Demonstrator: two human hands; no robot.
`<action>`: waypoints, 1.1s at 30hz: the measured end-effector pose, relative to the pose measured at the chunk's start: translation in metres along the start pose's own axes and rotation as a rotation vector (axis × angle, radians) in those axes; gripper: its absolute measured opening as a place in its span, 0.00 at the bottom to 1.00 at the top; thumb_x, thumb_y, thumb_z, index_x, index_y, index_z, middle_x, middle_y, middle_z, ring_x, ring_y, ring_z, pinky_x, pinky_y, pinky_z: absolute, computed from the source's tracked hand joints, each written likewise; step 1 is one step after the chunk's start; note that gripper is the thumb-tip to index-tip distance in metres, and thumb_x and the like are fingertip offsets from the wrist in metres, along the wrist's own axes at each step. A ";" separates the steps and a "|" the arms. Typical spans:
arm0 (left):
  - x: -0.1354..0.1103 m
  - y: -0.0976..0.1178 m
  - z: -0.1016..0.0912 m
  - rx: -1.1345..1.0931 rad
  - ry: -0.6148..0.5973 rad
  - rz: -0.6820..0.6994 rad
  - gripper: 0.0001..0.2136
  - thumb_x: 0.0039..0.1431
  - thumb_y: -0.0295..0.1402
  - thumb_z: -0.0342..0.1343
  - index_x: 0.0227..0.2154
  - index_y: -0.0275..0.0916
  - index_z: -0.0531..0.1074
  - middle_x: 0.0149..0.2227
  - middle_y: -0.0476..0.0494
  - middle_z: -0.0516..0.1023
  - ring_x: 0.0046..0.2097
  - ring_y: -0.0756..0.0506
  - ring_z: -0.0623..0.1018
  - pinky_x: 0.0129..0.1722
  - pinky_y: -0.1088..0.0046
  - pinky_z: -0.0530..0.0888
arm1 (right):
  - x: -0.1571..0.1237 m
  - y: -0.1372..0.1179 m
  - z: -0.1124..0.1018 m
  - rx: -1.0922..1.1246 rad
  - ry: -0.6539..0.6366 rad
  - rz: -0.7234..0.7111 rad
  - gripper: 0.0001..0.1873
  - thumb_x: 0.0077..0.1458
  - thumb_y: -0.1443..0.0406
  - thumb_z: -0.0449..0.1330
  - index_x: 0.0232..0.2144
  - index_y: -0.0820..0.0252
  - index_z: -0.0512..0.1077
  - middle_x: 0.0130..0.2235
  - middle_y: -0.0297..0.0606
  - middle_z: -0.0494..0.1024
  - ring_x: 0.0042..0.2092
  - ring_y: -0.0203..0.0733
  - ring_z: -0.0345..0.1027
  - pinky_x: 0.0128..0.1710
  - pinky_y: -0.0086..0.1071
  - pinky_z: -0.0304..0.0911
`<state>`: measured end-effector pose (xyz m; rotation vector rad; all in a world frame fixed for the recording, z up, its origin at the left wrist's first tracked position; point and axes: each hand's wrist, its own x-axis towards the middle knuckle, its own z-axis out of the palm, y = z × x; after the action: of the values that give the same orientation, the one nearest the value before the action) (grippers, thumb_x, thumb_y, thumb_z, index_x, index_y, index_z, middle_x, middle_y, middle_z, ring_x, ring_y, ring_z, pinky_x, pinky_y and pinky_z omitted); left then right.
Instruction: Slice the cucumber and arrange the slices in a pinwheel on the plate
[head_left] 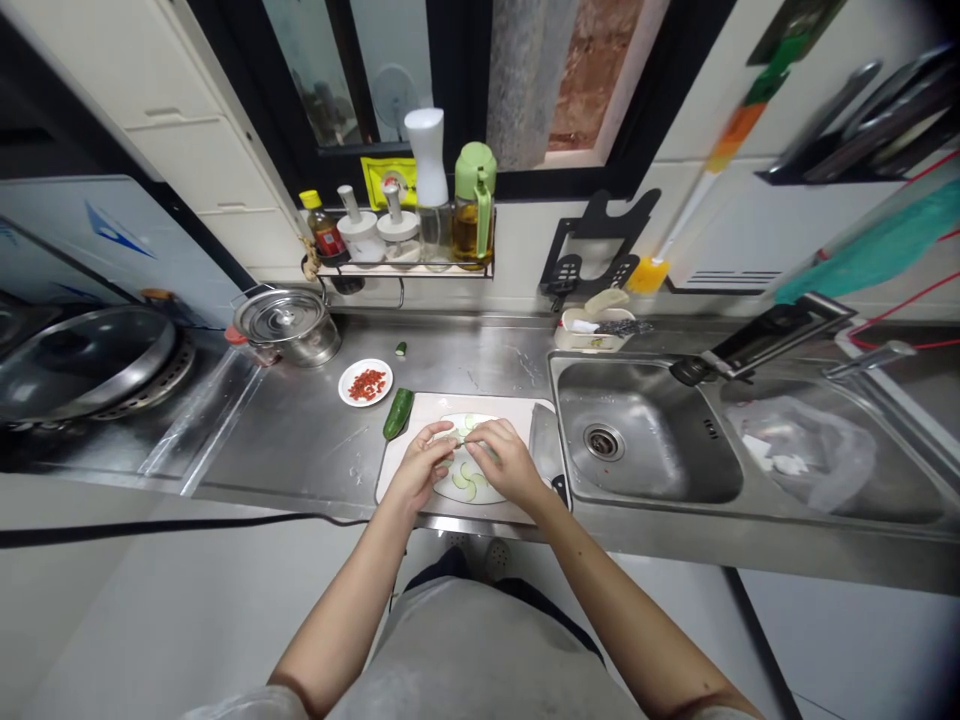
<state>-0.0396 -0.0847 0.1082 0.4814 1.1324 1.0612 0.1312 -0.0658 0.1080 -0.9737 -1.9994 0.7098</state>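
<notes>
Both my hands are over a white plate [480, 492] that lies on a pale cutting board [420, 420]. Thin cucumber slices [466, 477] are arranged on the plate. My left hand [421, 465] has its fingers curled and pinched at the plate's left side. My right hand [504, 455] is also pinched, fingertips meeting the left's near a slice at the plate's far side. What the fingertips hold is too small to name. A piece of whole cucumber [398, 412] lies at the board's left edge.
A cleaver blade [545, 440] rests on the board's right side, by the steel sink [645, 440]. A small dish of red bits [365, 383], a lidded pot [287, 324], a wok [82, 360] and a condiment shelf [405, 262] stand on the steel counter.
</notes>
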 end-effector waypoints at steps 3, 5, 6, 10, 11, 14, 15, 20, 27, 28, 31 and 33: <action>-0.001 0.003 -0.001 0.057 0.008 0.059 0.27 0.37 0.36 0.70 0.43 0.41 0.70 0.26 0.55 0.70 0.24 0.57 0.67 0.20 0.83 0.54 | 0.000 0.000 0.001 0.048 -0.033 0.039 0.06 0.60 0.63 0.54 0.33 0.55 0.71 0.34 0.37 0.75 0.41 0.43 0.66 0.43 0.37 0.61; -0.001 0.004 -0.002 0.104 0.008 0.101 0.27 0.37 0.38 0.69 0.44 0.41 0.69 0.26 0.55 0.71 0.23 0.57 0.66 0.20 0.82 0.54 | 0.001 -0.001 0.003 0.098 -0.052 0.081 0.06 0.59 0.62 0.55 0.33 0.56 0.71 0.34 0.36 0.75 0.39 0.41 0.67 0.42 0.36 0.61; -0.001 0.004 -0.002 0.121 0.006 0.122 0.27 0.38 0.38 0.69 0.44 0.41 0.69 0.26 0.55 0.71 0.23 0.57 0.65 0.21 0.82 0.55 | 0.001 -0.002 0.004 0.125 -0.059 0.104 0.06 0.59 0.62 0.55 0.33 0.56 0.70 0.33 0.36 0.75 0.39 0.41 0.67 0.41 0.35 0.62; -0.001 0.005 -0.002 0.148 0.002 0.209 0.27 0.38 0.40 0.69 0.43 0.40 0.69 0.25 0.55 0.70 0.22 0.58 0.63 0.22 0.81 0.57 | 0.003 -0.005 0.007 0.209 -0.080 0.191 0.07 0.57 0.62 0.55 0.33 0.57 0.71 0.33 0.35 0.76 0.36 0.38 0.68 0.37 0.31 0.62; -0.002 0.004 -0.002 0.157 0.005 0.229 0.27 0.38 0.40 0.69 0.43 0.39 0.69 0.25 0.55 0.70 0.22 0.58 0.63 0.23 0.81 0.57 | 0.004 -0.006 0.008 0.225 -0.084 0.212 0.07 0.57 0.62 0.55 0.33 0.57 0.72 0.33 0.35 0.76 0.35 0.38 0.68 0.36 0.30 0.62; -0.003 0.002 -0.002 0.190 0.014 0.282 0.26 0.40 0.41 0.68 0.43 0.39 0.69 0.25 0.55 0.70 0.24 0.57 0.65 0.25 0.80 0.60 | 0.005 -0.007 0.012 0.282 -0.084 0.281 0.08 0.55 0.62 0.56 0.30 0.58 0.72 0.30 0.34 0.76 0.34 0.37 0.68 0.35 0.30 0.62; -0.003 0.001 -0.002 0.195 0.015 0.300 0.25 0.41 0.41 0.68 0.43 0.39 0.68 0.25 0.54 0.70 0.24 0.56 0.65 0.26 0.80 0.62 | 0.005 -0.007 0.014 0.305 -0.077 0.305 0.08 0.54 0.62 0.56 0.29 0.59 0.72 0.30 0.34 0.76 0.33 0.37 0.68 0.35 0.30 0.62; -0.001 -0.005 -0.005 0.272 0.037 0.399 0.22 0.45 0.39 0.64 0.43 0.39 0.68 0.29 0.50 0.72 0.30 0.53 0.70 0.32 0.78 0.66 | 0.007 -0.004 0.023 0.405 -0.042 0.418 0.07 0.51 0.61 0.57 0.28 0.59 0.71 0.28 0.34 0.75 0.31 0.35 0.66 0.34 0.30 0.63; 0.004 -0.014 -0.009 0.377 0.109 0.482 0.21 0.48 0.38 0.62 0.45 0.39 0.68 0.30 0.49 0.71 0.31 0.52 0.69 0.33 0.77 0.66 | 0.007 0.002 0.034 0.447 -0.045 0.492 0.07 0.49 0.61 0.57 0.27 0.60 0.70 0.28 0.33 0.74 0.30 0.35 0.65 0.31 0.29 0.62; 0.005 -0.015 -0.011 0.382 0.108 0.486 0.21 0.48 0.38 0.61 0.46 0.39 0.68 0.31 0.49 0.71 0.31 0.52 0.69 0.33 0.77 0.66 | 0.007 0.005 0.036 0.442 -0.049 0.493 0.07 0.49 0.61 0.57 0.27 0.60 0.70 0.27 0.33 0.74 0.30 0.34 0.65 0.31 0.29 0.62; 0.011 -0.018 -0.017 0.418 0.108 0.490 0.22 0.49 0.38 0.61 0.48 0.39 0.68 0.31 0.49 0.70 0.31 0.52 0.68 0.34 0.77 0.67 | 0.010 0.014 0.041 0.419 -0.079 0.474 0.07 0.48 0.62 0.56 0.27 0.60 0.70 0.27 0.33 0.73 0.29 0.34 0.64 0.31 0.28 0.61; 0.018 -0.018 -0.023 0.456 0.109 0.487 0.23 0.49 0.38 0.60 0.49 0.39 0.68 0.31 0.49 0.70 0.32 0.52 0.68 0.35 0.77 0.67 | 0.016 0.023 0.044 0.404 -0.128 0.440 0.07 0.48 0.62 0.56 0.27 0.60 0.71 0.28 0.32 0.73 0.30 0.34 0.64 0.32 0.28 0.60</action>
<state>-0.0521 -0.0816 0.0766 1.1129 1.3994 1.2554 0.0973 -0.0462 0.0741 -1.1467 -1.6587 1.3852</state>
